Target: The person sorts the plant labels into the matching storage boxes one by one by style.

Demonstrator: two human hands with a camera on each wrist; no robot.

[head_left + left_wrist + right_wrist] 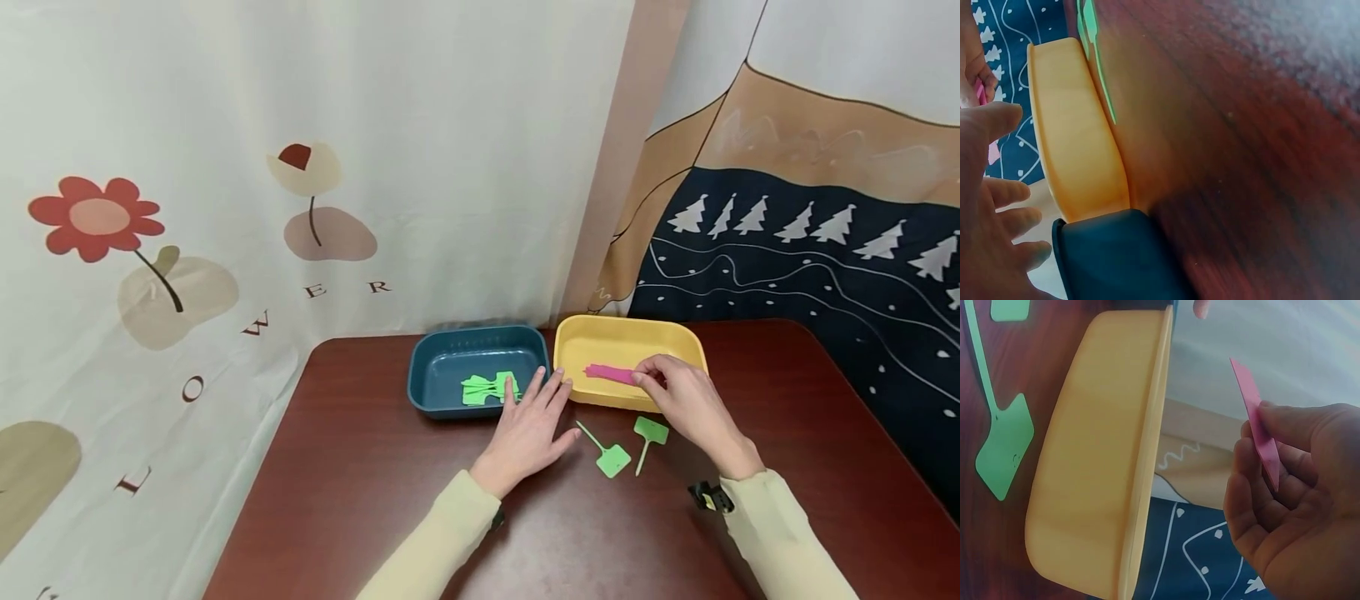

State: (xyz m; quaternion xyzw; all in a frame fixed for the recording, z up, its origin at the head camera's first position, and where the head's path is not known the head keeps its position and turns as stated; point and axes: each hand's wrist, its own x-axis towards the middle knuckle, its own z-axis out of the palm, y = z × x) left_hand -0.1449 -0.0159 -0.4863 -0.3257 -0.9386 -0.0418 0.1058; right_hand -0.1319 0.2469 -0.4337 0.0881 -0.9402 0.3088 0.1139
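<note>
Over the yellow bin [630,327], my right hand [693,408] pinches a flat pink plastic piece [613,374] between thumb and fingers; the right wrist view shows the piece [1252,406] nearly edge-on. With fingers spread, my left hand [528,433] is at the near side of the dark blue bin [442,354], close to where the two bins meet. Several green T-shaped plant labels [480,389] lie in the blue bin, partly behind my left fingers. Two more lie on the table between my hands, a left label [614,460] and a right label [651,430].
Both bins stand side by side at the far edge of the brown table [352,433]. Behind it hangs a printed curtain [465,167] with flowers, hills and trees.
</note>
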